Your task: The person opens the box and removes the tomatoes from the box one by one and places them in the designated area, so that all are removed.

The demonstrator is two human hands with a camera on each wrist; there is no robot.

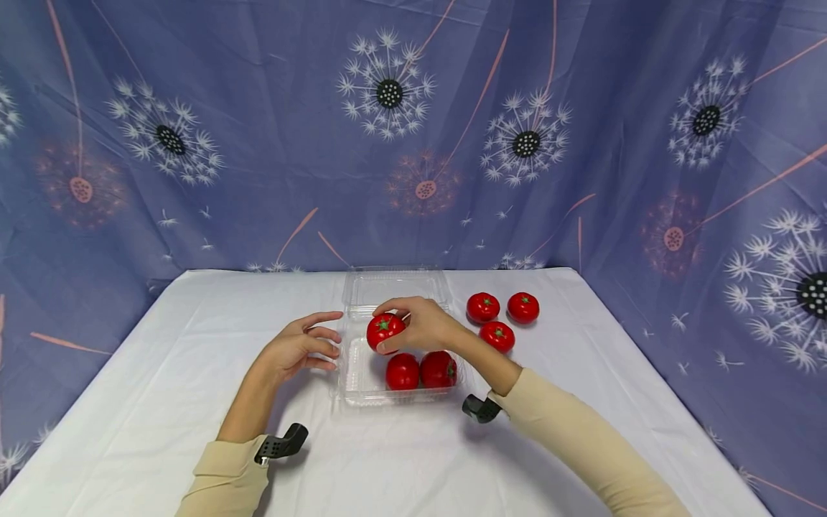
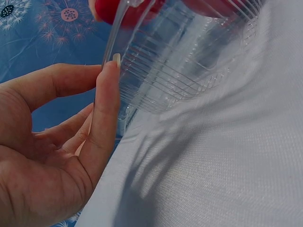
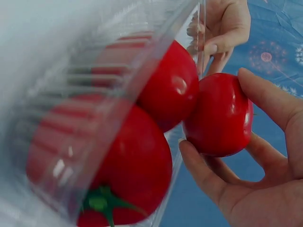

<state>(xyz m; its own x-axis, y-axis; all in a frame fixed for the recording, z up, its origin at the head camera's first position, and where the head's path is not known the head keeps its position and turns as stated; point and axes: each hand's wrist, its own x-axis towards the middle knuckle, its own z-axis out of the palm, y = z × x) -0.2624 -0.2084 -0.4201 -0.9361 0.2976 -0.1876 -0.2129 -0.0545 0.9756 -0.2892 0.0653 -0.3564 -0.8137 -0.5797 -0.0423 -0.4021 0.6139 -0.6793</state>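
A clear plastic clamshell box (image 1: 362,390) lies open on the white table, with two red tomatoes (image 1: 403,371) (image 1: 438,369) in its front part. My right hand (image 1: 423,323) grips a third tomato (image 1: 384,331) just above the box's back left corner; the fingers (image 3: 265,99) curl round the tomato (image 3: 220,116) beside the two boxed tomatoes (image 3: 165,90) (image 3: 128,170). My left hand (image 1: 304,346) rests relaxed at the box's left side, its fingertips (image 2: 110,80) against the clear wall (image 2: 161,71).
Three more tomatoes (image 1: 482,307) (image 1: 522,307) (image 1: 497,336) lie on the table right of the box. The box's lid (image 1: 395,284) lies flat behind it. A blue dandelion-print cloth (image 1: 413,129) hangs behind the table and at both sides.
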